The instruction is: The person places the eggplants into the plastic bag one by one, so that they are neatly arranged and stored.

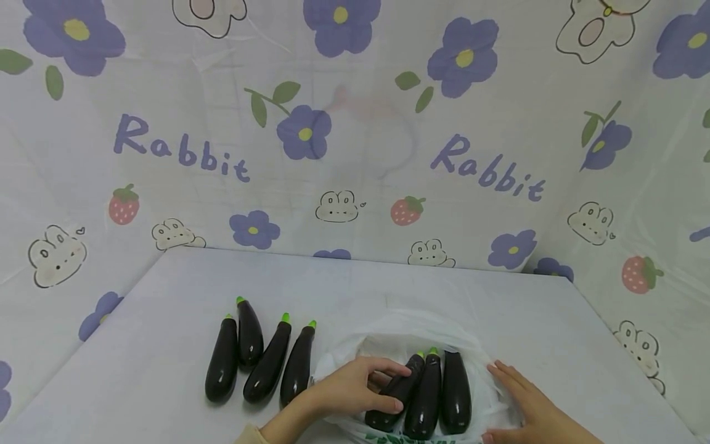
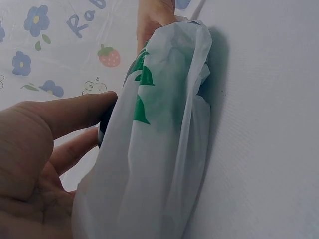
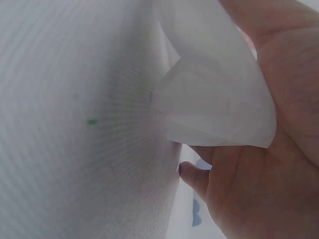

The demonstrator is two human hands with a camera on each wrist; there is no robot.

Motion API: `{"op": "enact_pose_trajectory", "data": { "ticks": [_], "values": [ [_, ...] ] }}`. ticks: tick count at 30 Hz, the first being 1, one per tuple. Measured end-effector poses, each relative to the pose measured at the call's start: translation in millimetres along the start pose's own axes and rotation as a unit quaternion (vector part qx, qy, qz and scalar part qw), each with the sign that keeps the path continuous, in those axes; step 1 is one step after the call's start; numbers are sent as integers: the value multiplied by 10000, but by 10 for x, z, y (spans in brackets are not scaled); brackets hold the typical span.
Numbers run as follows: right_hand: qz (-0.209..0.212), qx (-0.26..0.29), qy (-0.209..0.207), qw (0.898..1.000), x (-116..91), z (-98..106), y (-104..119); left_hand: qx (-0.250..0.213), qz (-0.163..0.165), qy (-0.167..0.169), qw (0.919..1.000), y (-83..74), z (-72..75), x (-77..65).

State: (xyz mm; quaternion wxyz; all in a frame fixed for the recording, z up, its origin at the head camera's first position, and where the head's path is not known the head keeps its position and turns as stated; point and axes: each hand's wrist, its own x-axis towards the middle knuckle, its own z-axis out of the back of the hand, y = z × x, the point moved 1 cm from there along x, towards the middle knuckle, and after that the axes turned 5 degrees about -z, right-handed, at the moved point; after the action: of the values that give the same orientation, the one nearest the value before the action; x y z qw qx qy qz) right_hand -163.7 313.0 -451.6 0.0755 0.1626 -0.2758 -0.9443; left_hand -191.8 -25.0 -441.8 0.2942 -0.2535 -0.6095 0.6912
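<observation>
Three dark eggplants lie side by side in the mouth of a white plastic bag (image 1: 471, 336). My left hand (image 1: 355, 388) reaches in from the left and grips the leftmost eggplant (image 1: 407, 383), thumb on the near side, fingers across its upper part. Beside it lie the middle eggplant (image 1: 424, 401) and the right one (image 1: 456, 394). At the bag's right side, my right hand (image 1: 535, 407) rests against the plastic with fingers straight. The left wrist view shows green print (image 2: 142, 109) on the bag; in the right wrist view the bag's edge (image 3: 219, 109) lies along the palm.
Several more eggplants with bright green stem tips lie on the white table (image 1: 138, 370) left of the bag, among them a far-left one (image 1: 222, 364) and one near my left forearm (image 1: 298, 364). A patterned cloth (image 1: 360, 166) hangs behind the table.
</observation>
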Motion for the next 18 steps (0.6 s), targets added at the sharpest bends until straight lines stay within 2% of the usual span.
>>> {"op": "enact_pose_trajectory", "data": {
  "ticks": [10,14,18],
  "values": [
    [17,-83,-53,9999,9,-3,-13,53,-5,-10,10000,13,-1,17],
    [98,-110,-90,9999,15,-5,-19,715,-128,-78,9973,-69,5,-19],
    [310,-162,-182,9992,18,-17,-35,1531,-505,-168,9868,-261,15,-139]
  ]
}}
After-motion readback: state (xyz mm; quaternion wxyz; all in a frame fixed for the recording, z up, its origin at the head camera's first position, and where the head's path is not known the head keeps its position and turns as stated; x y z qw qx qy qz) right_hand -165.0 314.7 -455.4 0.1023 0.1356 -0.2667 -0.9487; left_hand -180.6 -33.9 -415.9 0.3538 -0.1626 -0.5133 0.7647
